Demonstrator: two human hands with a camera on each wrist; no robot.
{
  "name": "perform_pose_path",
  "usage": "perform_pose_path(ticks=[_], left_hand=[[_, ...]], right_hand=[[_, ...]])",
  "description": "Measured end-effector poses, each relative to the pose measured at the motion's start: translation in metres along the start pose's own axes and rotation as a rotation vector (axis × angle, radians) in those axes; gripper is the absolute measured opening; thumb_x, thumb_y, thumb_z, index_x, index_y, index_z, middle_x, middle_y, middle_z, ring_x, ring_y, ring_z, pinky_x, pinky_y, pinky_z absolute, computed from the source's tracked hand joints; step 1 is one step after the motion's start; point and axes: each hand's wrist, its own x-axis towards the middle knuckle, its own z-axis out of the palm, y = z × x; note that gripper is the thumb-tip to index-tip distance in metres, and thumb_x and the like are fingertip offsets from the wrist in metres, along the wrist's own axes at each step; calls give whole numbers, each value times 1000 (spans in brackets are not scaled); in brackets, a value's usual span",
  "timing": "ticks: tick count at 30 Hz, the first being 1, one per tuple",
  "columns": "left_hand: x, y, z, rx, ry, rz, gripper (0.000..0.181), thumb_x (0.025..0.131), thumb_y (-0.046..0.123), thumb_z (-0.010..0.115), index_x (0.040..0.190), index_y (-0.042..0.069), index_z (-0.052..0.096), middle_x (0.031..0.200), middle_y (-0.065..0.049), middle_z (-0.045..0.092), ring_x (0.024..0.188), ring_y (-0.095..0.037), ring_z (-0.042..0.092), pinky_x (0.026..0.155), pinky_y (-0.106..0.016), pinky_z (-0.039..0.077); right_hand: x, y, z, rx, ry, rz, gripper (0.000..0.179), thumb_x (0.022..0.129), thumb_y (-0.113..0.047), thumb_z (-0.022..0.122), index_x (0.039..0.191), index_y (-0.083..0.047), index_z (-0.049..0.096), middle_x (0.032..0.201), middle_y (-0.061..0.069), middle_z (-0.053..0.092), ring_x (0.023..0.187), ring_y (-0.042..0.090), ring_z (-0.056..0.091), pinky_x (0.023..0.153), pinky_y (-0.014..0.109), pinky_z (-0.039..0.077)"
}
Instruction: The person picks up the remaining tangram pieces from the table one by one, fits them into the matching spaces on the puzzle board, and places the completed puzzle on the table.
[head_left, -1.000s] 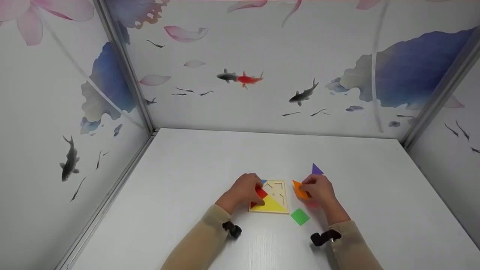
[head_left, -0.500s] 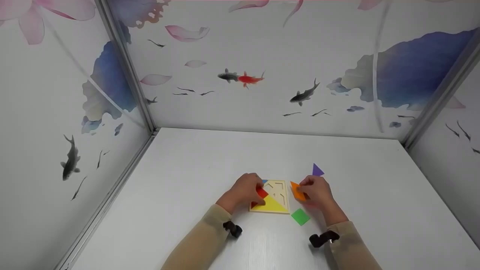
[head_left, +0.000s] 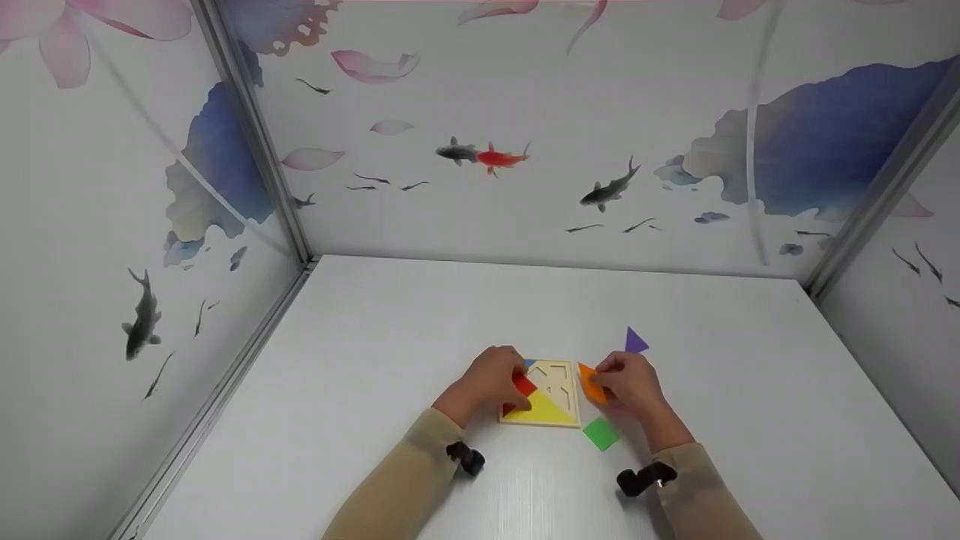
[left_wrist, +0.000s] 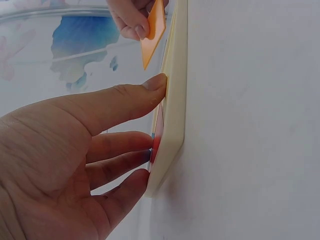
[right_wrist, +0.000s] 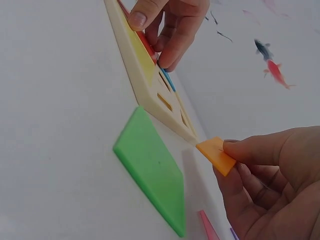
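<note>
A wooden tangram board [head_left: 574, 394] lies mid-table, with yellow [head_left: 541, 410], red [head_left: 525, 385] and blue [right_wrist: 170, 81] pieces in its left part; its right part shows bare recesses. My left hand [head_left: 489, 380] rests on the pieces, thumb on the yellow one and fingertips over the red and blue. Just right of the board, my right hand [head_left: 636, 382] pinches an orange parallelogram piece [right_wrist: 215, 156] between thumb and fingers. The piece is tilted, one corner close to the board's edge. Part of the red piece is hidden under the left hand.
Near the board's front right corner lies a green square piece [head_left: 601, 433]. A purple triangle [head_left: 635, 341] is behind the right hand, and a pink piece [right_wrist: 208, 225] lies under it. Printed walls stand around the white table [head_left: 420, 315].
My right hand has moved a little left with the orange piece, bringing it nearer to the board. The left hand stays where it was.
</note>
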Motion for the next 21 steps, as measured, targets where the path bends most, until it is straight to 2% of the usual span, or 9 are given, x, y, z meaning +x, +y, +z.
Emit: perform_pose_path(ticks=[12, 21], left_hand=[[1, 0, 0, -1, -1, -13, 48, 78, 35, 96, 118, 15, 79, 117, 4, 66, 106, -16, 54, 99, -31, 52], [1, -1, 0, 12, 2, 9, 48, 78, 34, 95, 117, 12, 79, 118, 2, 67, 107, -17, 54, 97, -31, 51]], right_hand=[[0, 1, 4, 0, -8, -2, 11, 95, -10, 78, 102, -5, 70, 109, 14, 68, 87, 25, 63, 73, 26, 59], [-3, -2, 7, 27, -10, -21, 12, 92, -6, 79, 97, -4, 68, 96, 10, 65, 78, 22, 60, 67, 27, 54]])
